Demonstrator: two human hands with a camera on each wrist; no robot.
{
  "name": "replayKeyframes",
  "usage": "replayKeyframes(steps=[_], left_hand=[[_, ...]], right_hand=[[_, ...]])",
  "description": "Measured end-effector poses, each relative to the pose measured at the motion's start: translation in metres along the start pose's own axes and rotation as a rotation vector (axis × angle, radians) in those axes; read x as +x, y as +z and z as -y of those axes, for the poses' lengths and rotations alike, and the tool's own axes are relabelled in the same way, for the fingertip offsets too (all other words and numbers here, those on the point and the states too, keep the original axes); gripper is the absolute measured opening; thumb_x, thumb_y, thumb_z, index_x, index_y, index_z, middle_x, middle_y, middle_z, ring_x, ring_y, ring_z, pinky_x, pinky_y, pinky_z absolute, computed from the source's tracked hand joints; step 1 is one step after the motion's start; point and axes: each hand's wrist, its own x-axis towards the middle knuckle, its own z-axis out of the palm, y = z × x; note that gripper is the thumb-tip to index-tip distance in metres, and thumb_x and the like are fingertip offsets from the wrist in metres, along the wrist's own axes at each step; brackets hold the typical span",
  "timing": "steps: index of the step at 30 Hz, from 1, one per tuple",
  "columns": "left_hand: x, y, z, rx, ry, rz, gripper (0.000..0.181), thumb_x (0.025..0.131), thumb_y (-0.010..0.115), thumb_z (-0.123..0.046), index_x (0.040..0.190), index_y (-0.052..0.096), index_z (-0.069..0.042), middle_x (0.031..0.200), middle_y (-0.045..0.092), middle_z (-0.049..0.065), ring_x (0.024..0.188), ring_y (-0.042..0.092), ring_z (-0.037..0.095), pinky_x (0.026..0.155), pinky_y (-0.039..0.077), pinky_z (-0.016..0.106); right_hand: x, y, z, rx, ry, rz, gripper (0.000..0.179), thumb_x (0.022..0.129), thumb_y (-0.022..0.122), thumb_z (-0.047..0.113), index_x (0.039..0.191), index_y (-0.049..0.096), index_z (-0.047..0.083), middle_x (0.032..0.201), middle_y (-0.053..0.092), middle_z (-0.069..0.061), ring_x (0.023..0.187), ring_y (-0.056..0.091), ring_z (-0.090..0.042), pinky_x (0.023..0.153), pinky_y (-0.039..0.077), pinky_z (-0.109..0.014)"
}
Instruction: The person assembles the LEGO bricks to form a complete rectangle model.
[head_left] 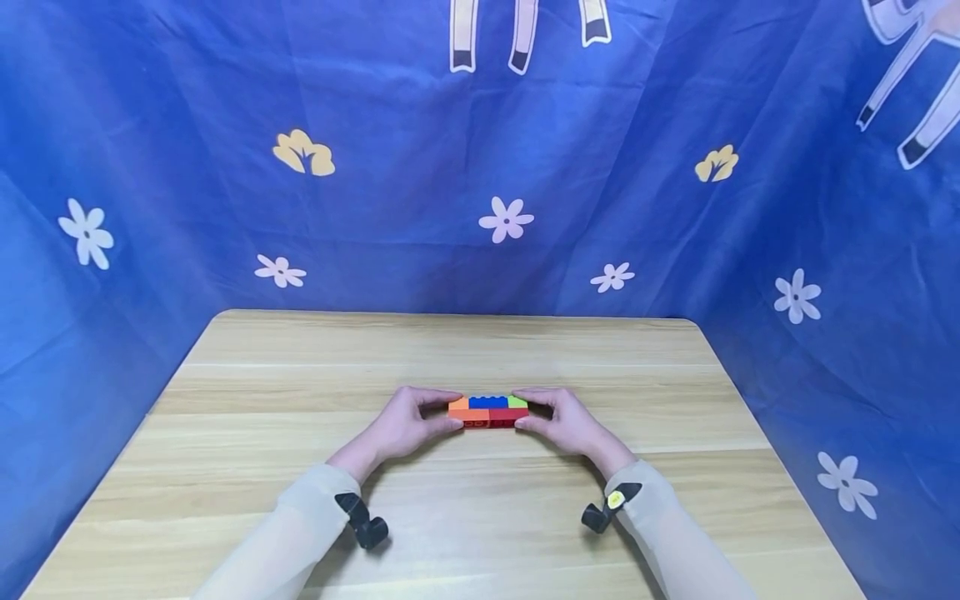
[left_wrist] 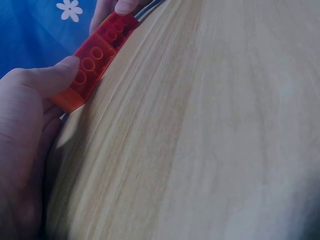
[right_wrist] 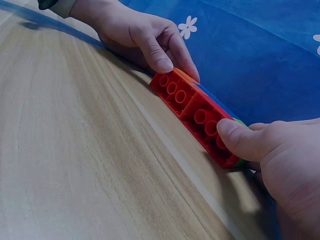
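Observation:
A joined row of toy building bricks lies on its side at the middle of the table, hollow undersides facing me. Its near layer is an orange brick (head_left: 474, 414) beside a red brick (head_left: 507, 414). Behind these, a blue brick (head_left: 488, 402) sits between a lighter orange brick (head_left: 458, 404) and a green brick (head_left: 518, 402). My left hand (head_left: 408, 422) pinches the orange end, thumb on the near side. At the opposite end, my right hand (head_left: 558, 422) grips the red and green bricks, its thumb over the red underside in the right wrist view. Fingers partly cover both ends.
The wood-grain table (head_left: 480, 517) spreads around the bricks. A blue curtain (head_left: 390, 192) with printed flowers hangs behind and along both sides. Dark wrist cameras are strapped over both pale sleeves (head_left: 277, 529).

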Motion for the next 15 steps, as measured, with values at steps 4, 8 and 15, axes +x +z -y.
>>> replayKeyframes(steps=[4,8,15], left_hand=[[-0.0002,0.0005,0.0003,0.009,-0.006,-0.003,0.043,0.077,0.082,-0.035,0.118,0.071,-0.026,0.113,0.068,-0.014,0.111,0.06,0.006,0.097,0.047,0.032],[-0.0002,0.0009,0.0013,0.009,-0.01,-0.002,0.043,0.078,0.081,-0.038,0.118,0.07,-0.028,0.114,0.067,-0.015,0.113,0.059,0.007,0.098,0.046,0.032],[0.001,0.0014,0.0051,0.001,-0.001,-0.006,0.044,0.077,0.081,-0.04,0.118,0.07,-0.028,0.114,0.067,-0.014,0.112,0.059,0.006,0.098,0.046,0.031]], right_hand=[[-0.0004,-0.0001,-0.0007,0.0,-0.002,0.004,0.053,0.083,0.073,0.046,0.132,0.06,0.031,0.133,0.057,0.01,0.128,0.048,-0.015,0.109,0.036,-0.041],[-0.001,-0.0007,-0.0007,0.002,-0.002,0.011,0.055,0.083,0.073,0.046,0.133,0.059,0.029,0.134,0.057,0.008,0.128,0.048,-0.017,0.109,0.036,-0.043],[-0.0003,-0.0009,0.0001,0.014,-0.006,0.007,0.055,0.082,0.074,0.045,0.133,0.06,0.028,0.134,0.057,0.007,0.128,0.049,-0.017,0.109,0.036,-0.042]])
